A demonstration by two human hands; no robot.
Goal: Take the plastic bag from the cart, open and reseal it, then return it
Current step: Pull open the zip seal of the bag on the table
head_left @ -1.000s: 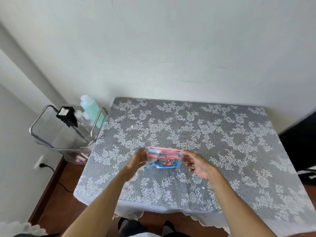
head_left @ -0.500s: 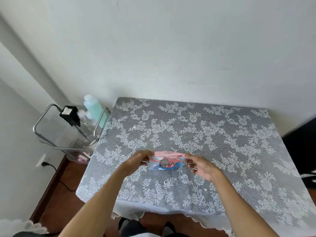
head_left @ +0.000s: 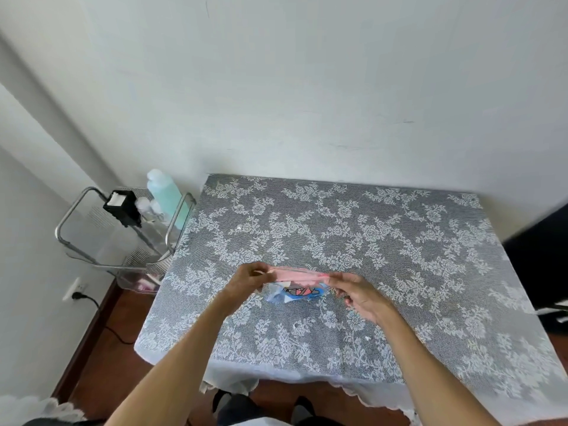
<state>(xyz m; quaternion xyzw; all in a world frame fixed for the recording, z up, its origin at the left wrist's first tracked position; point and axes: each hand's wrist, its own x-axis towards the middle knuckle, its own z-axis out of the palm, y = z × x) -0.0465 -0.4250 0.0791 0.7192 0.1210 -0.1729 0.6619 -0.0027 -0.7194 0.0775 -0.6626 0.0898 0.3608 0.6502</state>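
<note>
A small plastic bag (head_left: 296, 285) with a pink top band and a blue cartoon print is held just above the lace-covered table (head_left: 384, 241), near its front middle. My left hand (head_left: 247, 279) pinches the left end of the pink band. My right hand (head_left: 358, 292) pinches the right end, the other fingers spread. The bag is tilted so its top edge faces me; I cannot tell whether the seal is open. The metal-framed cart (head_left: 123, 238) stands left of the table.
On the cart are a pale green bottle (head_left: 166, 192), a black box (head_left: 123, 207) and small clear bottles. A wall socket with a black plug (head_left: 76, 292) sits low on the left wall. A dark object (head_left: 541, 256) stands at the table's right.
The bag has tipped from upright with its printed face towards me to nearly flat, the pink top edge now uppermost. Both hands kept their grip on its ends.
</note>
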